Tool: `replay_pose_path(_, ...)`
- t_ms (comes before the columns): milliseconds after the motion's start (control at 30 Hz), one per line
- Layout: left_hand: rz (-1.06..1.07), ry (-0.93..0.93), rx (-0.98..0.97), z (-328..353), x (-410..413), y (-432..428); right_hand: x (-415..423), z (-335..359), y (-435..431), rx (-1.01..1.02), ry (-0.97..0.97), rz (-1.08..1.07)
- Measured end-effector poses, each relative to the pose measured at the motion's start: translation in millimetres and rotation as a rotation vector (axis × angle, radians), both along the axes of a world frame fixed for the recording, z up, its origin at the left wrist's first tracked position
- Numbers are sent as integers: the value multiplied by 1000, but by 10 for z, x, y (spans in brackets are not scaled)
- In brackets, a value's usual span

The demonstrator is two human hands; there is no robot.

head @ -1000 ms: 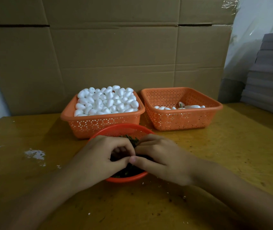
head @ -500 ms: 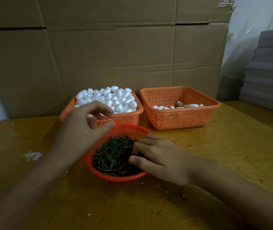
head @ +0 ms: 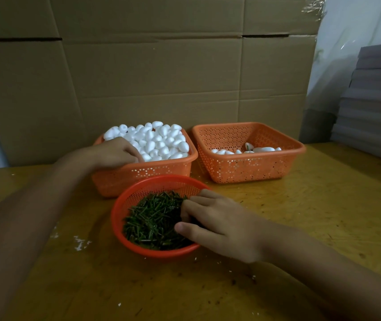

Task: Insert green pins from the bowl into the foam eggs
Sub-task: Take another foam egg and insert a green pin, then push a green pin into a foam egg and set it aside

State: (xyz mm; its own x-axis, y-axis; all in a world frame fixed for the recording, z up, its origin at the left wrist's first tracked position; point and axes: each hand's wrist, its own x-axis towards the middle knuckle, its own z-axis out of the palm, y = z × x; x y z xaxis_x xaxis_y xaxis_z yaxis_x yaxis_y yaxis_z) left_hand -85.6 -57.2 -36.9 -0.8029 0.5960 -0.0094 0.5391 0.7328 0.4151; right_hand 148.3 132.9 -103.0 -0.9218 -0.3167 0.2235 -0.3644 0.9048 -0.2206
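Yellowish wooden table (head: pixel 323 205), scuffed and dotted with white crumbs (head: pixel 80 242), is backed by a wall of brown cardboard (head: pixel 152 72). A stack of grey sheets (head: pixel 374 100) is cut off by the right edge.

Two square orange plastic baskets with perforated walls are set side by side at the back. The left basket (head: pixel 143 177) is heaped with smooth white foam eggs (head: pixel 159 141); only a few are seen in the right basket (head: pixel 249 167), too small for detail.

Just in front, a round red mesh bowl (head: pixel 124 205) is filled with green pins (head: pixel 152 218).

The left hand (head: pixel 115 152) is laid on the heap, its fingertips buried, so a gripped egg cannot be told. The right hand (head: pixel 219 225) is curled into the pins, its tips hidden; no pinch can be made out. The hands are held well apart.
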Motion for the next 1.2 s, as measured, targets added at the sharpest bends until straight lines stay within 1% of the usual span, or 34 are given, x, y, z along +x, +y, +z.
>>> replay_pose_path(133, 87, -18, 123, -24, -38, 5, -5, -10, -6, 4, 6, 2)
replay_pose_path(267, 192, 71, 281, -106, -25, 36, -1, -12, 0, 5, 2, 6)
replay_pose_path(333, 207, 33, 318, -123, -34, 42, 2, -13, -4, 0, 0, 3)
replay_pose_path(367, 199, -5, 313, -121, -37, 40, 2, -14, -6, -3, 0, 2)
replay_pose_path(433, 164, -55, 238, -88, -33, 32, 0, -17, -9, -5, 3, 4)
replay_pose_path(533, 102, -60, 120, -50, -40, 50, 0, -13, -3, 4, 3, 4)
replay_pose_path(633, 102, -37, 160, -61, -75, 45, -3, -8, 0, 5, 6, 5)
replay_pose_path(767, 129, 121, 300, -135, -132, 13, -3, -10, -6, 5, 9, 7)
replay_pose_path(833, 157, 163, 408, -180, -99, 17, -5, -10, -12, 10, 11, 6)
replay_pose_path(933, 223, 159, 691, -225, 102, 22, -8, -7, -11, 15, 10, 4)
replay_pose_path(1000, 235, 170, 872, -277, 331, -2, 1, -6, -11, 15, 12, 3)
replay_pose_path(1067, 232, 137, 1017, -329, 585, -53, 5, -7, -10, 13, 13, -1)
replay_pose_path(1133, 194, 86, 1081, -349, 831, -98, 5, -11, -5, 10, 15, -6)
replay_pose_path(1200, 134, 16, 1091, -342, 1037, -151, 11, -8, -9, 7, 8, -4)
